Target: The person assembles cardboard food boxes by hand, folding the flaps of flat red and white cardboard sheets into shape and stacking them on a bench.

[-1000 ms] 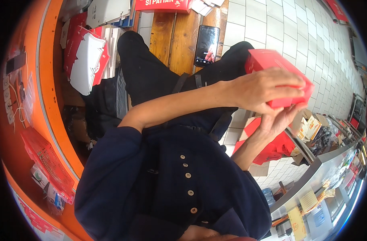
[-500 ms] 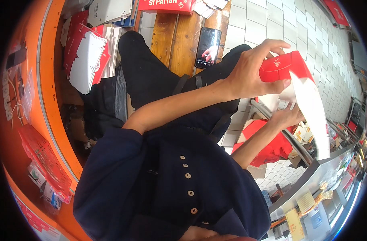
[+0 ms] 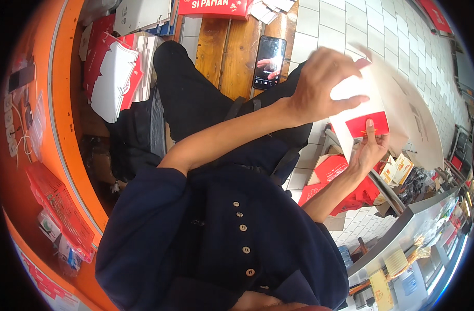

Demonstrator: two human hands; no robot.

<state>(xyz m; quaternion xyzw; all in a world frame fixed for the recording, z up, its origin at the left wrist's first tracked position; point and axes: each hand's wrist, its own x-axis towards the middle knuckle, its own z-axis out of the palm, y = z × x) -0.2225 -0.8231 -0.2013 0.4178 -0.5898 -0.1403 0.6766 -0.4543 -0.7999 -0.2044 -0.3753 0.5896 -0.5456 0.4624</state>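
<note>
Turning carton (image 3: 390, 103): a compact red block a second ago, it now shows its pale inside, one wide panel swinging blurred out past both hands to their right
What that means: the work at this moment, as I judge it, is on an opened-out carton, not a closed one
Red flap (image 3: 357, 126): facing up under the right thumb, where red outer faces stood by the left hand half a second ago
Right hand (image 3: 370, 150): pinching the red flap, thumb on top and fingers behind, the carton rising just above it
Left hand (image 3: 324, 80): thumb standing apart from blurred, bent fingers, the carton just to its right; cannot tell whether it pinches an edge
Phone (image 3: 269, 62): lit, left of the left hand, on the wooden bench (image 3: 234, 57)
Red cardboard pieces (image 3: 326, 173): below and left of the right hand, well apart from the held carton
</note>
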